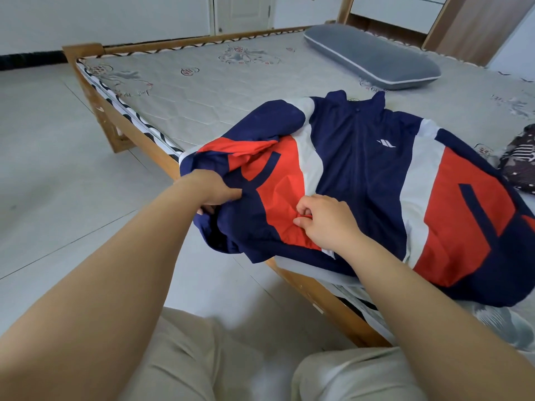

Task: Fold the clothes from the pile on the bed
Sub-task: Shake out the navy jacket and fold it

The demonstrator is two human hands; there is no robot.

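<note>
Both forearms bare, no sleeves, watch or jewellery in view; left hand (pixel 212 191) and right hand (pixel 324 219) ungloved. Light beige trousers (pixel 185 357) at 6 o'clock, loose, with soft creases over both thighs.

1. We see only part of the dark patterned garment (pixel 519 160); the right edge cuts it off.
2. Our left hand (pixel 212 191) has its fingertips buried in the jacket (pixel 356 180) sleeve, hidden from us.
3. The jacket's hem hangs over the bed (pixel 220 91) edge, hiding its underside.
4. Our trousers (pixel 202 357) are blurred and cropped at the bottom.
5. The jacket's chest logo (pixel 386 143) is too small to read.
</note>
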